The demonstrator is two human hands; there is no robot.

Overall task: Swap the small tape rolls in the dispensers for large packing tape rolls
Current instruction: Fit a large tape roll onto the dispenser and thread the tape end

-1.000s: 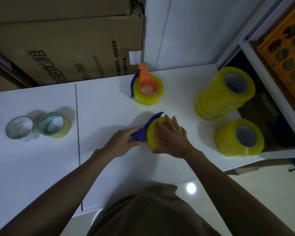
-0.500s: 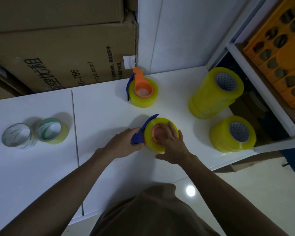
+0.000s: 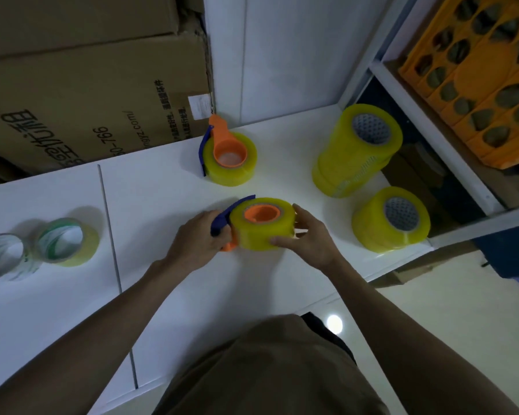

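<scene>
My left hand (image 3: 197, 239) clamps the blue-and-orange handle of the near dispenser (image 3: 222, 227) while my right hand (image 3: 304, 239) cups the large yellow roll (image 3: 262, 227) now seated on its orange hub, thumb on the near face and fingers curled round the far side. The roll lies directly between my two grips, its core axis pointing up toward the camera, the handle running off to the left under my left palm (so the left hand is the nearer one to the cutter end, the right nearer to any loose tape end, which I cannot make out). Behind it on the white surface (image 3: 150, 199) stands the second dispenser (image 3: 229, 158), already carrying a large roll, just in front of a cardboard box (image 3: 87, 109) whose upside-down print shows "766" and ".com/" beside characters too blurred to read. The two small rolls (image 3: 39, 248) lie well apart to my left; spare large rolls (image 3: 358, 148) are stacked to my right.
</scene>
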